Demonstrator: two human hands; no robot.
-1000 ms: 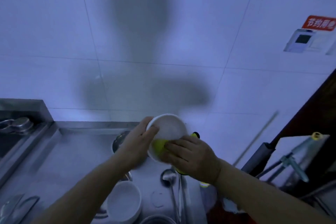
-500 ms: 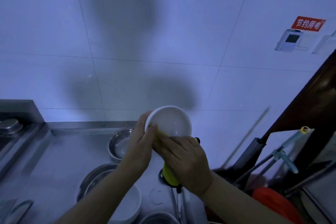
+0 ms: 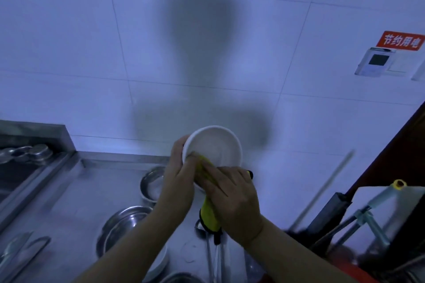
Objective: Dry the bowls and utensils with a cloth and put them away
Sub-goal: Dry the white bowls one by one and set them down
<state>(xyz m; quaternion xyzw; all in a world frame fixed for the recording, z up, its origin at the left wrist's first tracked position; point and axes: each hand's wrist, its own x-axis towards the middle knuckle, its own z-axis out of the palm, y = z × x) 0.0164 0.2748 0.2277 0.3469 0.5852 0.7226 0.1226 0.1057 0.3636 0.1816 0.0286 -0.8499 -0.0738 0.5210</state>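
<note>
One white bowl (image 3: 212,146) raised over the counter (image 3: 76,193), tilted open-side up; left hand (image 3: 178,187) in a closed grip on its left rim, right hand (image 3: 232,200) pressing one yellow cloth (image 3: 208,212) against its near inner wall. Two steel bowls (image 3: 150,185) near the back edge, another white bowl (image 3: 158,262) at the front edge, one ladle (image 3: 208,246) beneath the cloth.

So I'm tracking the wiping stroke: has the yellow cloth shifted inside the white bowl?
Yes. The yellow cloth slid from the white bowl's lower middle toward its left rim.
</note>
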